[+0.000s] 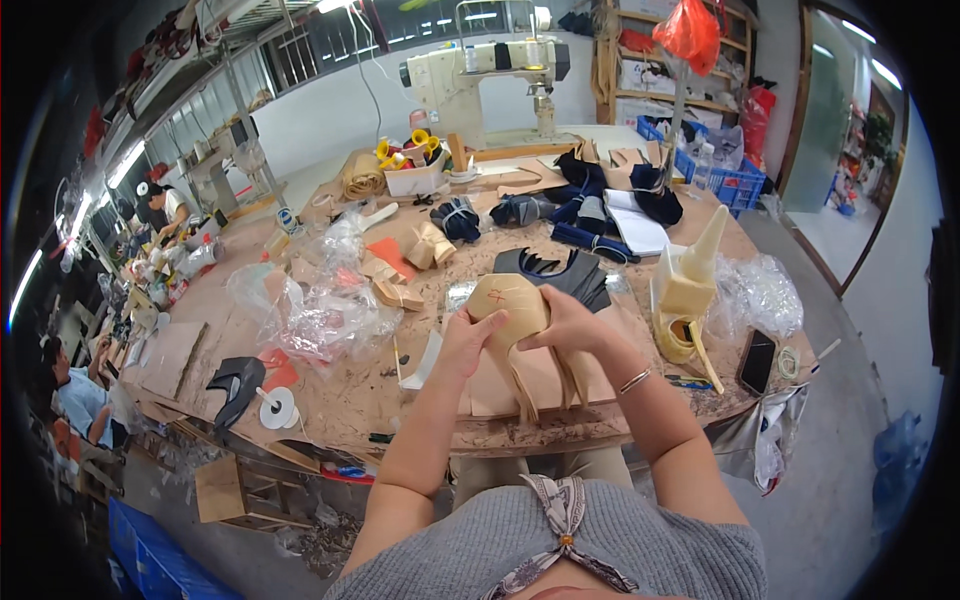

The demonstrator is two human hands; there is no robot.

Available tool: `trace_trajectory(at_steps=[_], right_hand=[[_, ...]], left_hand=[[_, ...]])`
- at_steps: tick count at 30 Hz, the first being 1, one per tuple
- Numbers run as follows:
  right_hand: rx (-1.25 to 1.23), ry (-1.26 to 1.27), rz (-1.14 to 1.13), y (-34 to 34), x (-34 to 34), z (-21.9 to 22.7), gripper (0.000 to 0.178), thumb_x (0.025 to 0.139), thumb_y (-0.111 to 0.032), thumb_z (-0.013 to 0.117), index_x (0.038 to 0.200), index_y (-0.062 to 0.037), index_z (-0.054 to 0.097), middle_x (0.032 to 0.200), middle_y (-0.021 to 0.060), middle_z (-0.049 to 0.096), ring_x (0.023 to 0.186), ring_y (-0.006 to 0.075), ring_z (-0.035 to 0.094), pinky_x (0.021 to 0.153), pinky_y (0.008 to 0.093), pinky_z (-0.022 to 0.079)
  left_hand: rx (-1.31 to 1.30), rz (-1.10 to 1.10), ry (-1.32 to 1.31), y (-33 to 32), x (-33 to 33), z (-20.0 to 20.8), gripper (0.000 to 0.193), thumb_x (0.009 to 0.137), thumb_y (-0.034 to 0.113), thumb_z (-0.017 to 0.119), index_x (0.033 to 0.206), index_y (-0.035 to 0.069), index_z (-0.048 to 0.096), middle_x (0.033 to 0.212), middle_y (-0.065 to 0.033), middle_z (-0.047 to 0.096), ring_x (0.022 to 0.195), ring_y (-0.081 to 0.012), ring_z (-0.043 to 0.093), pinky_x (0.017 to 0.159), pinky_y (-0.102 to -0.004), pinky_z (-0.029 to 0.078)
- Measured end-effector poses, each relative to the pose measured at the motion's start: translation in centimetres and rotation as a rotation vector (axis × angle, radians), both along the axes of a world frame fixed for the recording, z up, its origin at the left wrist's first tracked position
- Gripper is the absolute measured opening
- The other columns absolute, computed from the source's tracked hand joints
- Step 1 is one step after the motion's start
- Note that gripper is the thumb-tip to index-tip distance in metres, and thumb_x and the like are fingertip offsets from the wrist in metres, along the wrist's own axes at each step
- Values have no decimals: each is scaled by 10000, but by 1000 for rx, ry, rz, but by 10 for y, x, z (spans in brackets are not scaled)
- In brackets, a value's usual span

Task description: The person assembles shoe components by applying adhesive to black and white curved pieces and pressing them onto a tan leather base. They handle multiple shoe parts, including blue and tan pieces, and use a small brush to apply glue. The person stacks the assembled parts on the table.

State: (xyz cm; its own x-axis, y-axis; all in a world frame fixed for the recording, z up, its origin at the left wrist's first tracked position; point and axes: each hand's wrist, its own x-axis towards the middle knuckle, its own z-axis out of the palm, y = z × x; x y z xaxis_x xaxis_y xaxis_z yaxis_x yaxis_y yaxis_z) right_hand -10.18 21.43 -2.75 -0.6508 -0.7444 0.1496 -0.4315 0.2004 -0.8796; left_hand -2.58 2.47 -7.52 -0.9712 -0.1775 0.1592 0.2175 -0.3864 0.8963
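Note:
Both my hands grip a bundle of tan, U-shaped flat pieces (512, 300) with a red mark on its rounded top. My left hand (468, 338) closes on the left side, its thumb lying across the front. On the other side, my right hand (572, 326) holds the edge with the thumb pressed toward the middle. The long ends hang down near the table's front edge. Just beyond lies a fanned stack of dark, curved pieces (560, 277). Flat tan sheets (490, 392) lie under and beside the bundle.
A cream glue pot with a cone-shaped top (688, 285) stands to the right, beside a phone (756, 362) and crumpled clear plastic (755, 300). Plastic bags (320, 310) and a white spool (278, 408) lie left. Tied dark bundles (520, 209) and a sewing machine (480, 85) are farther back.

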Motion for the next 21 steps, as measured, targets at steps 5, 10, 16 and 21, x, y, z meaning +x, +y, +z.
trace_trajectory(at_steps=[5,10,16,21], right_hand=[[52,478,-27,23,-18,20,828,487,-249,913,1168,-15,504,992,174,619,945,324,604,842,367,477],[-131,843,-398,12,7,10,677,605,-123,836,1184,-17,502,949,142,600,867,320,599,811,383,486],[-571,-219,-127,6,27,-13,261,856,-59,650,1100,25,604,1009,70,645,879,137,628,776,253,531],[-544,-390,-185,23,42,5,264,896,-167,658,1038,52,621,904,55,661,792,112,631,737,244,538]], left_hand=[[-330,-84,-7,-8,12,36,336,830,83,722,1143,31,612,995,-47,686,889,-103,638,772,-255,518],[-597,307,151,12,9,43,354,793,85,743,1125,32,633,908,-27,662,782,-91,618,656,-270,504],[-1187,671,518,55,28,73,343,750,29,724,1086,46,659,839,-63,587,705,-197,597,618,-313,486],[-1187,621,578,71,24,40,371,730,6,713,1096,30,656,887,-94,574,745,-242,606,648,-326,506]])
